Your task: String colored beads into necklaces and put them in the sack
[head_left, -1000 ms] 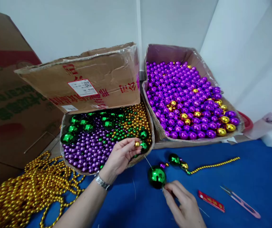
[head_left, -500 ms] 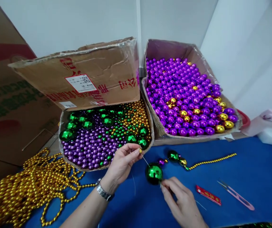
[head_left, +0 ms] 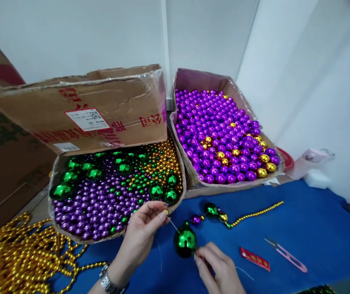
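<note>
- Two pinches: left hand (head_left: 146, 224) grasps gold bead (head_left: 166, 212) at wire (head_left: 173, 224); right hand (head_left: 217, 267) grips green ball's (head_left: 185, 241) lower side, above the middle of the surface (head_left: 285, 220).
- Ball appears threaded; gold bead is not yet against it.
- Strand (head_left: 259, 212) lies nearer the far edge, link unclear.
- Box (head_left: 126, 122) crowds left hand; snips (head_left: 289, 258) and packet (head_left: 255, 259), rightward, obstruct nothing.

Worktop (head_left: 303, 222), blue-covered, beneath and beyond both grips. Directly on it: gold bead strands (head_left: 25, 257), heaped, left of the left grip (head_left: 142, 226); bead string (head_left: 223, 217), green, purple and gold balls with gold bead tail, beyond the right grip (head_left: 219, 269); red printed packet (head_left: 255, 259), right of that grip; pink-handled thread snips (head_left: 286, 255), farther right.
</note>
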`<state>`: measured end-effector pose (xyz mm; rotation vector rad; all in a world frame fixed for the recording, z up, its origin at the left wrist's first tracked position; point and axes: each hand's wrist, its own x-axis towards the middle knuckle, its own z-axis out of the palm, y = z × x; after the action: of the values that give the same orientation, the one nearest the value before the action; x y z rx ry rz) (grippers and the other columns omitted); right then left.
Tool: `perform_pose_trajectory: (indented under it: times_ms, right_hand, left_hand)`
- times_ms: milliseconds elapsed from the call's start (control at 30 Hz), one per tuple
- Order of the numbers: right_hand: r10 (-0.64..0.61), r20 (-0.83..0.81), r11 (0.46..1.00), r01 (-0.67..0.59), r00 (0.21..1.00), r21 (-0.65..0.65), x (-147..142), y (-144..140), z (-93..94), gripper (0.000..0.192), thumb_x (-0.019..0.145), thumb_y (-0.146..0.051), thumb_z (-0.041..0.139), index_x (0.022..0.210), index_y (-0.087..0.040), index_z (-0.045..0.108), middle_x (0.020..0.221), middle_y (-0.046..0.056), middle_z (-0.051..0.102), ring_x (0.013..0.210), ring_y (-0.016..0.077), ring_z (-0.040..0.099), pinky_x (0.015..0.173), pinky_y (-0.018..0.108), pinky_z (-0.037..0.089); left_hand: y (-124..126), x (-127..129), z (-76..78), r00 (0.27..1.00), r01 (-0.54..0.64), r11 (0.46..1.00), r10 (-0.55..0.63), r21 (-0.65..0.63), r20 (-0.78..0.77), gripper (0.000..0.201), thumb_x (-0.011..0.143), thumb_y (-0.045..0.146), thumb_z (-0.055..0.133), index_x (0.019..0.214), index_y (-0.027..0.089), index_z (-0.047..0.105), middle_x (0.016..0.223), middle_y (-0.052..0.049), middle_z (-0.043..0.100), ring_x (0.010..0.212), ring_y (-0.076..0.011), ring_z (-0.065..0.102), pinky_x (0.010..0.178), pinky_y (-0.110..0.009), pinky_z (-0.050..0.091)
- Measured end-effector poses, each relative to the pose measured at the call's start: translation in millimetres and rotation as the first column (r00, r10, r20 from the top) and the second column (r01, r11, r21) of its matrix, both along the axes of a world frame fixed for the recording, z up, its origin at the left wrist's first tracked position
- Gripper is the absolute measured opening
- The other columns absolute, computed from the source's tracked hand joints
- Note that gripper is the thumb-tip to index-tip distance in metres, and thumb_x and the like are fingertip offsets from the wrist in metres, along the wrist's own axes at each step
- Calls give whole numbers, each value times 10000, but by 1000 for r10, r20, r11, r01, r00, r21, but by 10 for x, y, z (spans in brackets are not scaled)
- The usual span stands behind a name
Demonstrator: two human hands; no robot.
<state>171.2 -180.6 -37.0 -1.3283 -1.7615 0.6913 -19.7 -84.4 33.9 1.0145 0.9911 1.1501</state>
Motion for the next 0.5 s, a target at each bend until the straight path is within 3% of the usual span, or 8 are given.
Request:
perform_pose_trajectory:
  times_ms: [167, 300, 400, 500]
  right_hand:
    - [10, 16, 999, -10, 1000, -31, -16, -31, -42, 173, 922, -205, 402, 863, -212, 564, 776, 20, 552, 695, 135, 570, 633, 218, 404]
    - [-38, 1, 994, 38, 999, -99, -102, -65, -206, 106, 914, -210, 422, 879, -206, 522, 782, 17, 565, 714, 142, 571, 646, 219, 421]
    - [-50, -35, 987, 44, 998, -157, -134, -95, -365, 51, 902, -207, 438, 891, -204, 487, 760, 6, 575, 690, 138, 574, 634, 213, 438]
    - [22, 36, 986, -16, 999, -163, -19, -99, -428, 121, 889, -162, 431, 975, -204, 504, 854, 25, 605, 761, 144, 600, 685, 219, 465]
  left_hand:
    - [-81, -26, -99, 995, -7, 998, 13, 58, -99, 285, 719, 215, 733, 970, 186, 601, 925, -22, 619, 851, -130, 576, 754, -215, 484]
    - [-236, 17, -279, 987, 69, 998, -67, 9, -144, 294, 745, 244, 710, 1012, 199, 594, 933, -25, 635, 888, -147, 579, 784, -235, 472]
    - [-334, 64, -393, 966, 134, 991, -137, -29, -218, 183, 795, 290, 651, 926, 162, 634, 894, -42, 652, 833, -152, 585, 755, -245, 471]
    - [-355, 70, -396, 933, 185, 983, -172, 12, -316, 172, 814, 310, 622, 827, 141, 650, 821, -45, 663, 769, -155, 588, 711, -250, 471]
